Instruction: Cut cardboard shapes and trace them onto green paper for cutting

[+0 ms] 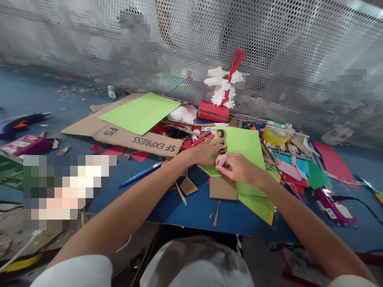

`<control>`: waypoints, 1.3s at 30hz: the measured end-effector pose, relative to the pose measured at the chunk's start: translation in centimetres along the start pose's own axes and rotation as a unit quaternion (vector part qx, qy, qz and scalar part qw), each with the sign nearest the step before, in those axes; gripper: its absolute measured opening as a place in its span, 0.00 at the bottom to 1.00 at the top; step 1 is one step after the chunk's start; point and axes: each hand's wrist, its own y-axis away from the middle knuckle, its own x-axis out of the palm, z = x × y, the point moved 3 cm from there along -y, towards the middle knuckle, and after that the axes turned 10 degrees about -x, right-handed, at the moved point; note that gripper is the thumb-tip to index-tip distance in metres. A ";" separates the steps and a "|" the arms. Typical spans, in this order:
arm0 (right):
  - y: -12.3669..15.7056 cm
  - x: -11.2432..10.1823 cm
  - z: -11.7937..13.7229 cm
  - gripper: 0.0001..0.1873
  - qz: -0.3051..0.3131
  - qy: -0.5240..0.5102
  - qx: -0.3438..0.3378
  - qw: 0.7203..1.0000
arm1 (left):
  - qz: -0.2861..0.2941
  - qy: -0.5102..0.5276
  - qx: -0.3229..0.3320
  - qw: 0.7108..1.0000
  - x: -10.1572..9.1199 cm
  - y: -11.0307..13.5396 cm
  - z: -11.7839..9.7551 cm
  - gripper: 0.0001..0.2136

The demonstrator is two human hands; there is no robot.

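My left hand point(206, 152) presses a small brown cardboard cut-out point(222, 137) flat against a green paper sheet point(243, 144) on the blue table point(194, 207). My right hand point(239, 168) is closed around a pink pen point(222, 160), its tip at the cut-out's lower edge. More green sheets point(257, 201) and a brown cardboard piece point(223, 188) lie beneath my right wrist.
A flattened SF EXPRESS box point(125, 135) with a green sheet point(140, 112) lies at left. A blue pen point(139, 175), a yellow tape roll point(275, 135), a red-and-white craft model point(223, 93), coloured paper scraps point(302, 171), a glue gun point(20, 121) and a purple glue gun point(335, 207) surround. Mesh wall behind.
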 end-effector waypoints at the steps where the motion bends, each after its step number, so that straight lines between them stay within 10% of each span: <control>1: 0.0 0.0 -0.1 0.12 0.004 -0.005 0.000 1.000 | -0.002 0.001 0.004 1.000 0.0 0.0 0.0 0.35; 11: 0.0 -0.4 -0.2 0.13 -0.008 -0.084 0.020 0.996 | -0.004 -0.019 0.004 1.000 -0.6 0.7 -0.3 0.31; 20: 0.0 0.4 -2.4 0.11 -0.006 -0.188 0.051 0.981 | -0.049 -0.177 -0.105 0.977 -7.7 7.0 -6.1 0.15; 27: -0.3 -0.1 -1.8 0.10 -0.018 -0.121 0.018 0.992 | -0.034 -0.217 -0.067 0.973 -1.2 9.6 -14.7 0.15; 32: -0.5 -0.1 -1.5 0.10 -0.019 -0.125 0.029 0.992 | -0.081 -0.277 -0.078 0.954 2.2 8.5 -15.3 0.15; 39: -1.7 -1.0 -2.2 0.13 -0.067 -0.004 0.068 0.995 | -0.071 -0.248 -0.085 0.962 2.1 8.6 -15.2 0.12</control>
